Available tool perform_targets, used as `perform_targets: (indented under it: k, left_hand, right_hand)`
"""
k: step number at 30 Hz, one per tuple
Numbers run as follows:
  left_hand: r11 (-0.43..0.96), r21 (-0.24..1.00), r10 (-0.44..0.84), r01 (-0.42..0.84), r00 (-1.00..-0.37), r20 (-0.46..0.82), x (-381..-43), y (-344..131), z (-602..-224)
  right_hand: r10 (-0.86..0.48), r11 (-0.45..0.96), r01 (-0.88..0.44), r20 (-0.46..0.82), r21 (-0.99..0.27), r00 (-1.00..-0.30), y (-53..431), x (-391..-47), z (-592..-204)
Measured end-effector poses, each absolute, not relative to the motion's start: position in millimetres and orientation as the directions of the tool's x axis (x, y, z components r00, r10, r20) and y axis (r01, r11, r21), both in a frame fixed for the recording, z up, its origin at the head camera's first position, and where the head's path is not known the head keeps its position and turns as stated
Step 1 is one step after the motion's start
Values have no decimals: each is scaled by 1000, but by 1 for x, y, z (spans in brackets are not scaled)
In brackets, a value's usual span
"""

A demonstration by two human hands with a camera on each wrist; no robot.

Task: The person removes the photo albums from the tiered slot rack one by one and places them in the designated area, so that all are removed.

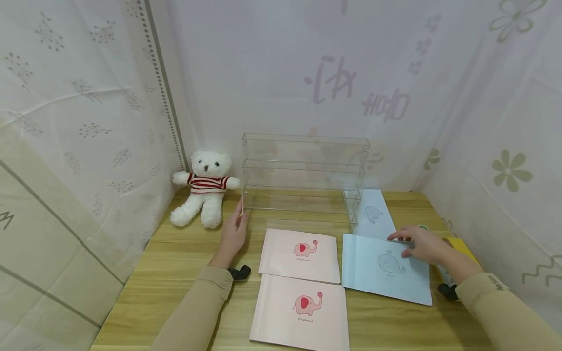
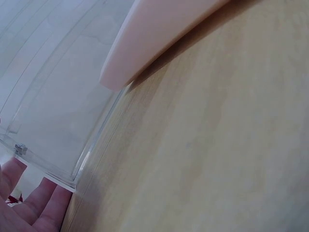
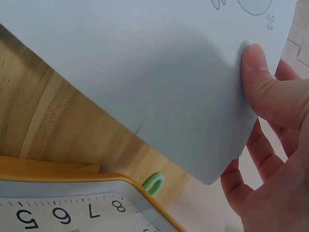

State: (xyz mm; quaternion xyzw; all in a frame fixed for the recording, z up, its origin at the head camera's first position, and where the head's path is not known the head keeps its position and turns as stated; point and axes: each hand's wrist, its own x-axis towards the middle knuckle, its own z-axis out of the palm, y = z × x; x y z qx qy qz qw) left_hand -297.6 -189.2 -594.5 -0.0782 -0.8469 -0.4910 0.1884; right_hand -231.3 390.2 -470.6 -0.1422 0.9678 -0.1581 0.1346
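A clear tiered rack [image 1: 303, 176] stands at the back of the table. My left hand [image 1: 232, 234] is at its left end, with fingers [image 2: 44, 203] extended against the clear side panel. My right hand [image 1: 419, 243] pinches a light blue whale notebook [image 1: 386, 268] by its far edge. In the right wrist view the thumb [image 3: 256, 63] lies on the cover and the other fingers are behind it. Another blue whale notebook [image 1: 373, 214] lies beyond, partly covered. Two pink elephant notebooks, a far one [image 1: 281, 251] and a near one [image 1: 281, 312], lie before the rack.
A white teddy bear [image 1: 206, 187] in a striped top sits left of the rack. At the right, a yellow-edged object with printed numbers [image 3: 63, 203] is partly hidden by my right arm; a green ring [image 3: 153, 182] lies near it. Patterned curtains [image 1: 272, 63] surround the table.
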Motion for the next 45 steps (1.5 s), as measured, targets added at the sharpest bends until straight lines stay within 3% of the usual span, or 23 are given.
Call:
perform_targets:
  k: [15, 31, 40, 45]
  left_hand:
    - [510, 804, -59, 306, -920, 388, -294, -188, -594]
    - [453, 854, -53, 254, -949, 311, -277, -181, -567]
    - [422, 872, -59, 247, -953, 298, -277, -184, -566]
    - [361, 906, -64, 219, -964, 258, -267, -182, -556]
  right_hand:
    - [-342, 918, -264, -254, -297, -905, 396, -234, -493]
    - [-250, 945, -164, -301, -284, -920, 385, -233, -504]
    - [-223, 966, -189, -203, -176, -953, 370, -221, -505]
    - [-262, 952, -265, 39, -156, -964, 354, -199, -510]
